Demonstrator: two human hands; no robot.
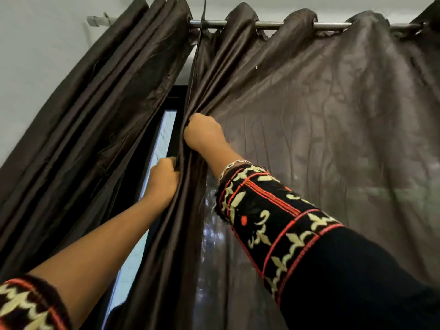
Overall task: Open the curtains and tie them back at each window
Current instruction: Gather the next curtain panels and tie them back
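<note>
Beside the window [167, 132], my left hand [164, 178] and right hand [204, 132] each clenched the leading edge of the right curtain [309, 115], which hung spread along the rod [269, 25]. Tugging downward rather than sideways could have jammed it or strained the rod.

left curtain [100, 91]: dark brown, shiny, bunched up in tight folds far left. right curtain [321, 115]: same fabric, spread wide, pretty wrinkled, inner edge gathered. narrow gap between them.
</note>
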